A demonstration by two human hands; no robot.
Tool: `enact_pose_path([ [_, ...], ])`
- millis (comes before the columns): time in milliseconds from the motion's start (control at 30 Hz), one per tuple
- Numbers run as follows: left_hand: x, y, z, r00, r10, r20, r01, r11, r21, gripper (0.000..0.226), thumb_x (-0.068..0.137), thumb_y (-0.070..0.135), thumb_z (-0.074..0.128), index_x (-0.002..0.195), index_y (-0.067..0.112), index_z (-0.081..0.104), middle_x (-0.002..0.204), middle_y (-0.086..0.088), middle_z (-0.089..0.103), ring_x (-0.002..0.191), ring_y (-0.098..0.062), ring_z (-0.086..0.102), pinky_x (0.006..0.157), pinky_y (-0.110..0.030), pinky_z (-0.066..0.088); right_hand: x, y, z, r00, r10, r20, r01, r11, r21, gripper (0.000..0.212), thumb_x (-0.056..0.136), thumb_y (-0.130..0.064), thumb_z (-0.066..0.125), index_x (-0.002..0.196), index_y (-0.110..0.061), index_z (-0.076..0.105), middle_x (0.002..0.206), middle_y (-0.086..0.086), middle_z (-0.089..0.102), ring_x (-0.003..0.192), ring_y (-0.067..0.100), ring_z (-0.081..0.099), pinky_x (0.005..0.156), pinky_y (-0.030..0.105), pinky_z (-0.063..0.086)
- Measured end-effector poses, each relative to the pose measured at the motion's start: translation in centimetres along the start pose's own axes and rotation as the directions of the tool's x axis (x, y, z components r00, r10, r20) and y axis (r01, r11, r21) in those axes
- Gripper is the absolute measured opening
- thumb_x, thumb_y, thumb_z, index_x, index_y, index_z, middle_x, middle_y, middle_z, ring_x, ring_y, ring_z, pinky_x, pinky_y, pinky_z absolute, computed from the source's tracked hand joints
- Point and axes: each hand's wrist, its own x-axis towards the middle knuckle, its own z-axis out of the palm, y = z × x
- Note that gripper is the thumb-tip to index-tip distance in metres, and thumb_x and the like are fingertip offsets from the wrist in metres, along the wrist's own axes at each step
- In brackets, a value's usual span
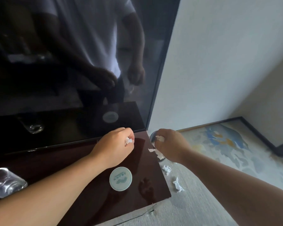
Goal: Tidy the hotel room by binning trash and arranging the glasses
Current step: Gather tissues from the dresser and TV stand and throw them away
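Note:
My left hand [115,146] hovers over the dark glossy cabinet top [144,175] and grips a small white paper scrap [129,141]. My right hand [169,145] is past the cabinet's right edge, holding crumpled white paper [159,138] above a small round bin [153,135] on the floor, mostly hidden by the hand. Loose paper shreds [157,152] hang below that hand. Two crumpled paper bits [166,168] [177,185] lie on the carpet. A clear glass [4,182] stands at the cabinet's left end. A round white coaster [120,178] lies near the front.
A large black TV screen [64,79] stands at the back of the cabinet and mirrors me, a glass and the coaster. A white wall [219,62] rises to the right. A framed painting [227,141] lies on the pale carpet [203,201].

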Motion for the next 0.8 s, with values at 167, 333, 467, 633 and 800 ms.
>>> enact_pose_path([
  [167,1.5,3.8,2.0,0.999,0.044,0.004,-0.044,0.999,0.008,0.009,0.089,0.021,0.051,0.082,0.026,0.054,0.083,0.010,0.054,0.076,-0.015,0.053,0.063,-0.031,0.043,-0.8,3.3,-2.7,0.996,-0.070,-0.054,0.066,0.995,-0.080,0.012,0.088,-0.019,0.049,0.078,-0.022,0.056,0.088,-0.002,0.058,0.073,0.015,0.052,0.051,0.020,0.029],
  [333,3.3,9.1,5.6,0.997,0.075,-0.003,-0.074,0.997,0.033,0.006,0.090,0.022,0.051,0.086,0.023,0.055,0.086,0.008,0.053,0.080,-0.017,0.052,0.067,-0.033,0.043,-1.7,8.0,-5.8,0.989,-0.129,-0.066,0.124,0.989,-0.075,0.013,0.091,-0.022,0.048,0.079,-0.026,0.050,0.087,-0.004,0.053,0.075,0.015,0.050,0.053,0.018,0.030],
  [467,4.4,13.7,9.1,0.999,0.047,0.018,-0.048,0.996,0.072,0.009,0.092,0.023,0.049,0.092,0.021,0.058,0.092,0.006,0.057,0.084,-0.016,0.054,0.071,-0.034,0.046,-1.9,12.4,-8.7,0.982,-0.182,-0.055,0.177,0.981,-0.075,0.007,0.090,-0.023,0.050,0.087,-0.022,0.056,0.090,-0.003,0.056,0.079,0.016,0.052,0.055,0.022,0.034],
  [633,6.5,19.0,12.7,0.999,0.032,0.010,-0.033,0.995,0.094,0.008,0.092,0.022,0.050,0.091,0.021,0.058,0.090,0.006,0.057,0.081,-0.014,0.054,0.066,-0.030,0.045,-1.9,17.9,-12.1,0.974,-0.222,-0.043,0.220,0.974,-0.045,0.008,0.089,-0.023,0.049,0.085,-0.022,0.056,0.088,-0.004,0.056,0.075,0.013,0.051,0.053,0.020,0.032],
  [800,8.9,22.8,15.3,0.999,0.037,0.026,-0.040,0.992,0.123,0.008,0.091,0.021,0.050,0.089,0.020,0.057,0.087,0.007,0.056,0.079,-0.014,0.052,0.060,-0.022,0.037,-1.6,22.1,-14.8,0.975,-0.215,-0.058,0.213,0.976,-0.038,0.008,0.089,-0.025,0.050,0.084,-0.023,0.056,0.092,-0.003,0.060,0.077,0.015,0.054,0.056,0.025,0.037],
])
